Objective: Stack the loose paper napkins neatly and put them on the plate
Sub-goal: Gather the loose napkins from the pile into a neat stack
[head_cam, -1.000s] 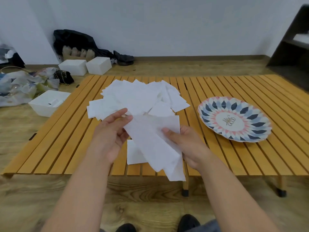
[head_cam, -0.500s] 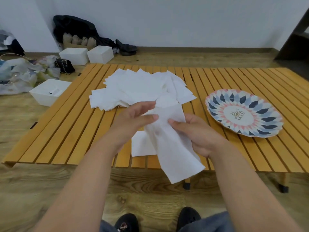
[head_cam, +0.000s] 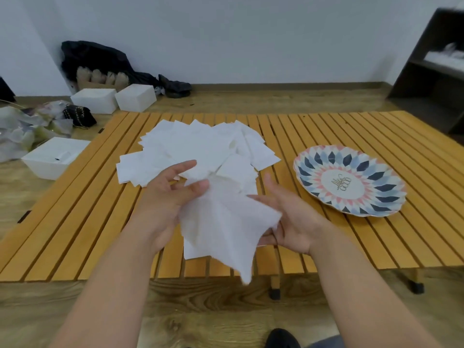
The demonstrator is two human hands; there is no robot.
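**Gathering napkins above the table edge**

Pinching a white bunch [head_cam: 226, 222] at its top, the left hand [head_cam: 165, 204] grips with thumb and fingers. The right hand [head_cam: 288, 222] is spread open, palm against the bunch's right side. Behind them the loose pile [head_cam: 200, 146] fans across the slatted table [head_cam: 75, 209]. Further right sits the patterned plate [head_cam: 376, 172], bare.

Bare forearms and hands, no sleeves; black shoe [head_cam: 282, 339] below.
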